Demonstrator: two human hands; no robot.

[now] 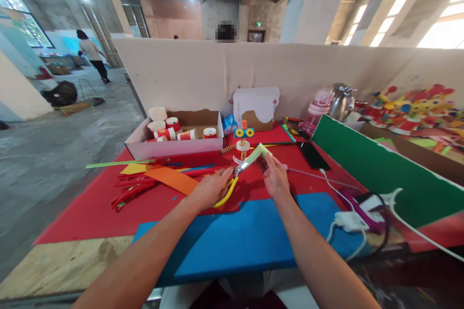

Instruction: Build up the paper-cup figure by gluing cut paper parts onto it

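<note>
My left hand (212,188) is closed around the yellow handles of a pair of scissors (229,195), whose metal blades point up and to the right. A pale green strip of paper (265,150), bent or folded, is pinched in the fingers of my right hand (276,177). The blade tips lie against or just beside the paper; whether it sits between them I cannot tell. Just behind the scissors stands a cup figure (242,147) with blue and yellow eyes and an orange coil on top. An orange paper strip (172,179) lies beside my left hand.
At the back left, a box (174,147) holds several paper cups. Red-handled tools (136,188) lie on the left. A phone (314,155) and white charger (350,221) with cables are to the right, near a green panel (384,174). A white partition (203,70) closes off the back.
</note>
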